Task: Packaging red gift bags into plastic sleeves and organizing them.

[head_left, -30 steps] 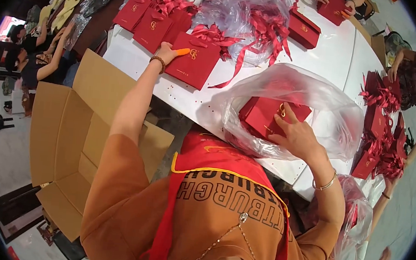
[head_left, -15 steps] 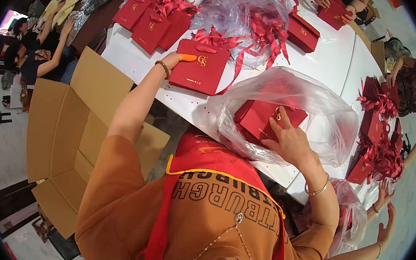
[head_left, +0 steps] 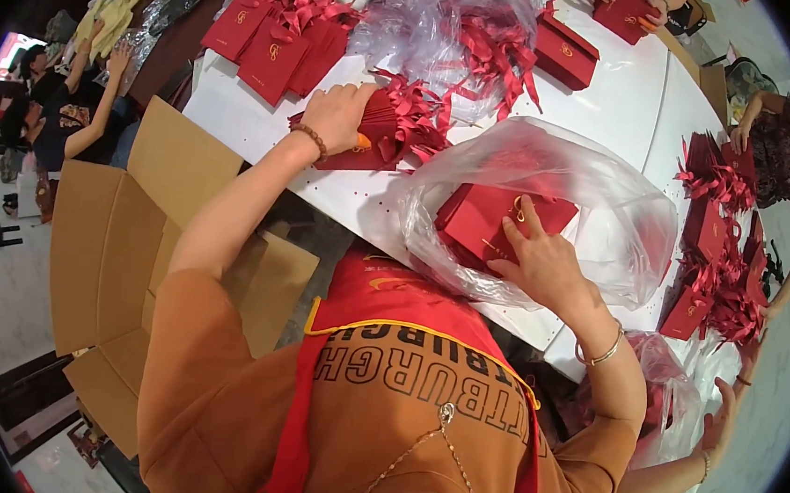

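My left hand (head_left: 333,115) reaches out over the white table (head_left: 614,106) and grips a flat red gift bag (head_left: 376,142) with red ribbon handles, next to a heap of ribbons. My right hand (head_left: 544,260) lies at the mouth of a clear plastic bag (head_left: 606,199). Its thumb and fingers are closed around a stack of red gift bags (head_left: 486,222) inside the plastic. A bead bracelet is on my left wrist and a thin bangle on my right.
An open cardboard box (head_left: 122,251) stands on the floor at my left. More red gift bags (head_left: 272,43) lie at the table's far left, and others with ribbons (head_left: 713,265) on the right. Another person's hand (head_left: 722,425) shows at lower right. People sit at far left.
My left hand has drawn the red gift bag a little nearer and tilted it, so less of its flat face shows. My right hand has stayed on the stack in the plastic bag.
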{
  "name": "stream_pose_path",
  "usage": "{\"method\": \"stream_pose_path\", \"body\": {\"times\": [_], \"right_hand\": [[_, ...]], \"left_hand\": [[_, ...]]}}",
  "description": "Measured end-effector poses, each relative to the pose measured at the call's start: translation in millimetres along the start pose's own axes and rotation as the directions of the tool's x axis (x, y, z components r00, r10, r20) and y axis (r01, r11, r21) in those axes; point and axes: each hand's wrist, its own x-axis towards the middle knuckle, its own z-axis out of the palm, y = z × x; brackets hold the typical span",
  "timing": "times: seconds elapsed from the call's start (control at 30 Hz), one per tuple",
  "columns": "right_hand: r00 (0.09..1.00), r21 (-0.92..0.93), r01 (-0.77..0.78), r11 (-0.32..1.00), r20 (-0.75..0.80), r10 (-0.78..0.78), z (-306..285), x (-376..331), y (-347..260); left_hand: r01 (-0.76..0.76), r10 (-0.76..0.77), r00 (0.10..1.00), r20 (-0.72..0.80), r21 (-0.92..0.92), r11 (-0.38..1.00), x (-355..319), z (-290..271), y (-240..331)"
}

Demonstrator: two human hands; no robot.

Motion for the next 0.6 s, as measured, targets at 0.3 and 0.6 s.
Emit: {"method": "stream_pose_path", "body": {"times": [0.3,0.6], "right_hand": [[0.993,-0.062,0.059,0.996,-0.101,-0.065,7,-6,4],[1.0,-0.107,-0.009,0.994,0.008,0.01,-4,-5,4]], "left_hand": [[0.082,-0.076,0.979,0.188,-0.021,0.996,7,-15,-3],[-0.273,0.287,0.958,0.008,-0.28,0.92,11,-131,-23]]}}
